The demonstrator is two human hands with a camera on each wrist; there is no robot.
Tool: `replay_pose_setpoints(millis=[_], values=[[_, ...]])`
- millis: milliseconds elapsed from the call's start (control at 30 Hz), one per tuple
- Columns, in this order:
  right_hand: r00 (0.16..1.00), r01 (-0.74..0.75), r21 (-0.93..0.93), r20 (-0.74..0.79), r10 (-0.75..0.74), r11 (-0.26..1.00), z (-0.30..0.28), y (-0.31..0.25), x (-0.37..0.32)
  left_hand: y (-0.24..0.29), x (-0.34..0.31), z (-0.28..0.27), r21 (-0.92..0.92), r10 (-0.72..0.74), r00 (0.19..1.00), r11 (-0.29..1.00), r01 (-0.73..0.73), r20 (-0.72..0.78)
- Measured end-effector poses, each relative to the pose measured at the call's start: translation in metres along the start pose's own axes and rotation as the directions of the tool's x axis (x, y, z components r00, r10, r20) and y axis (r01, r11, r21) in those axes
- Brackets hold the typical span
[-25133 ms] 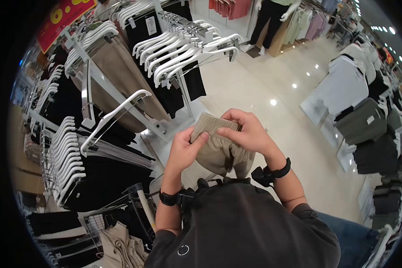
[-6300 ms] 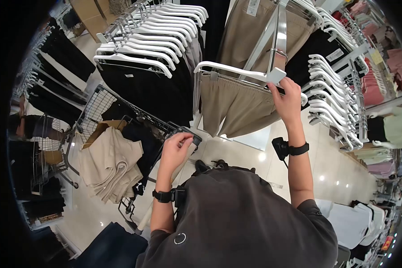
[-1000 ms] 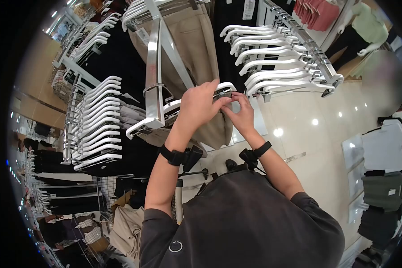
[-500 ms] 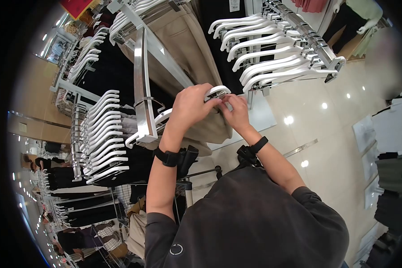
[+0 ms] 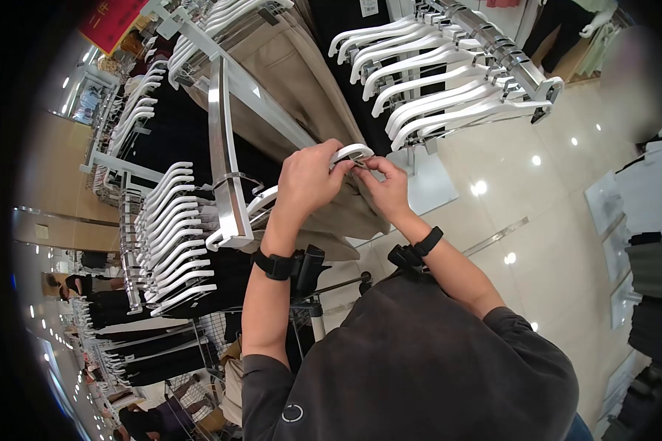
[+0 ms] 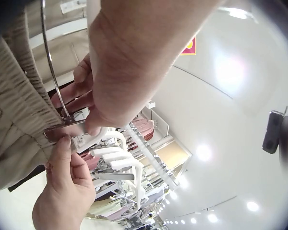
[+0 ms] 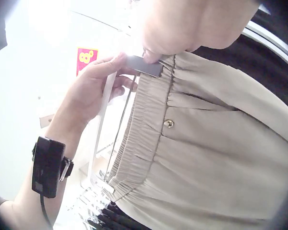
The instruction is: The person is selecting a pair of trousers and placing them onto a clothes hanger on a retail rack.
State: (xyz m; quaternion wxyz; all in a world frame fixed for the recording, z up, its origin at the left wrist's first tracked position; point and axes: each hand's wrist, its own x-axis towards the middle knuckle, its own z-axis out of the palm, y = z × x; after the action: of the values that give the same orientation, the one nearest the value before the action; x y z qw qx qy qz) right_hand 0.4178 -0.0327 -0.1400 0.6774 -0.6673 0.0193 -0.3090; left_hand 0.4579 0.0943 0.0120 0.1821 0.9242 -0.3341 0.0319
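Observation:
Beige trousers (image 7: pixel 206 148) with a gathered elastic waistband hang from a white clip hanger (image 5: pixel 351 152). In the right wrist view the metal clip (image 7: pixel 144 66) lies over the corner of the waistband. My left hand (image 5: pixel 309 180) is at the hanger's end, its thumb and fingers pinching the clip. Close beside it, my right hand (image 5: pixel 386 189) pinches the waistband corner, thumb right at the clip (image 6: pixel 65 130). A thin metal rod runs from the clip along the hanger in the left wrist view. The head view hides part of the hanger behind my left hand.
A metal display rail (image 5: pixel 224 162) juts out left of my hands. White hangers (image 5: pixel 434 81) crowd the rack at right, and more hangers (image 5: pixel 173 235) stand at left. A shopping cart (image 5: pixel 316 312) is close by my left side. Tiled floor (image 5: pixel 478 220) lies to the right.
Earlier I held trousers off the hanger; later my left hand was by the cart, my right at the rail. Now both hands meet at the clip. Over the last second they shift only slightly.

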Motion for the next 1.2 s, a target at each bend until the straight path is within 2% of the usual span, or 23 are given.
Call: replay_pose_setpoints(millis=[133,233,333,433,533,733,833,933,1033,1133,1200], values=[[0.999,0.012,-0.109,0.052,-0.006,0.994,-0.011,-0.015,0.004,0.000,-0.001,0.000,0.021,0.028,1.000,0.999,-0.027,-0.002],[0.998,0.052,-0.125,0.038,-0.047,0.991,-0.013,-0.017,0.003,0.001,-0.003,0.003,0.049,0.051,0.998,0.998,-0.049,-0.046],[1.000,0.003,-0.057,0.024,-0.002,0.998,-0.013,-0.013,0.002,0.004,-0.004,0.005,0.078,0.085,0.993,0.994,-0.079,-0.086],[0.985,-0.161,-0.016,0.064,0.161,0.987,-0.016,-0.012,0.000,0.006,-0.003,0.003,0.086,0.080,0.994,0.994,-0.073,-0.072],[0.978,-0.209,0.160,0.033,0.207,0.965,-0.010,-0.013,0.001,0.006,-0.002,0.000,0.044,0.061,0.998,0.997,-0.060,-0.032],[0.976,-0.215,0.268,0.097,0.196,0.939,0.000,0.007,0.004,0.003,-0.003,0.002,0.049,0.043,0.998,0.998,-0.041,-0.036],[0.965,-0.258,0.508,0.100,0.241,0.822,0.007,-0.001,-0.001,0.000,-0.004,0.004,0.057,0.037,0.998,0.998,-0.034,-0.052],[0.970,-0.241,0.427,0.087,0.225,0.871,0.007,-0.011,-0.005,0.002,-0.005,0.001,0.038,0.041,0.998,0.999,-0.039,-0.055],[0.935,-0.350,0.360,0.196,0.297,0.865,-0.004,0.008,-0.006,0.001,-0.004,0.002,0.006,0.038,0.999,0.999,-0.038,-0.005],[0.947,-0.299,0.145,0.165,0.274,0.943,-0.015,0.005,-0.003,-0.007,-0.004,0.002,0.010,0.046,0.999,0.999,-0.046,-0.008],[0.938,-0.339,0.232,0.161,0.307,0.912,-0.016,0.000,0.000,-0.004,-0.008,-0.002,0.002,0.037,0.999,0.999,-0.037,-0.006]])
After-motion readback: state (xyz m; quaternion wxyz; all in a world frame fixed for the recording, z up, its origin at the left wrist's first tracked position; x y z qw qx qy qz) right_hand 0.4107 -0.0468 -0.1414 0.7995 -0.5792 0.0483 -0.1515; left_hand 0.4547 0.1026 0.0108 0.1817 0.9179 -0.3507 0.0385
